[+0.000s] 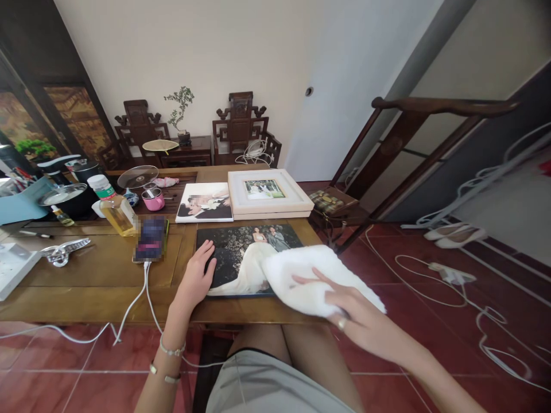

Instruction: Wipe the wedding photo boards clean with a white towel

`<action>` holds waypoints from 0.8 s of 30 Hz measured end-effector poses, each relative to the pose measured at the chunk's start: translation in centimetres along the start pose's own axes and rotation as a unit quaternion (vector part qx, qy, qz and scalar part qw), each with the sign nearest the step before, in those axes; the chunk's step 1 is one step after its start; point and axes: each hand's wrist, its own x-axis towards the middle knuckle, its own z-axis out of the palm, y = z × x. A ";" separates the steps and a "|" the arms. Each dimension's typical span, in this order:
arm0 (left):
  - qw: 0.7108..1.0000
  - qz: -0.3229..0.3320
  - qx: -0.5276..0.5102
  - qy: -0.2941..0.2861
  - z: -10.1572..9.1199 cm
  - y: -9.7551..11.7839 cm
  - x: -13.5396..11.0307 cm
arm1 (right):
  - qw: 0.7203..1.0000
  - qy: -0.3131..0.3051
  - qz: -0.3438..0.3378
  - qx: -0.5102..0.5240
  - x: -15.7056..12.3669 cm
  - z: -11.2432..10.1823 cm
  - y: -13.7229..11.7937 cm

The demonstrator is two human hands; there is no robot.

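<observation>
A dark wedding photo panel point(241, 258) lies flat near the table's front edge. My left hand point(198, 272) rests on its left side, fingers stretched out over the border and holding nothing. Over the panel's right part is a fluffy white cloth point(297, 275), partly hanging past the table corner. My right hand point(348, 301) grips that cloth from above, thumb side hidden in its folds. The cloth covers the panel's lower right corner. Just behind the panel are a smaller photo panel point(204, 212) and a white box with a framed photo point(271, 198).
Left of the panel lies a phone point(150, 241) with white charging cables. Further left stand a bottle of yellowish liquid point(114, 209), a pink cup point(152, 199) and a black pot point(64, 198). A wooden chair point(400, 132) stands at the right; cables lie across the red floor.
</observation>
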 end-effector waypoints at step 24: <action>1.000 0.003 -0.014 0.002 -0.1 0.1 0.0 | 0.997 0.062 -0.017 0.037 11.1 0.2 1.3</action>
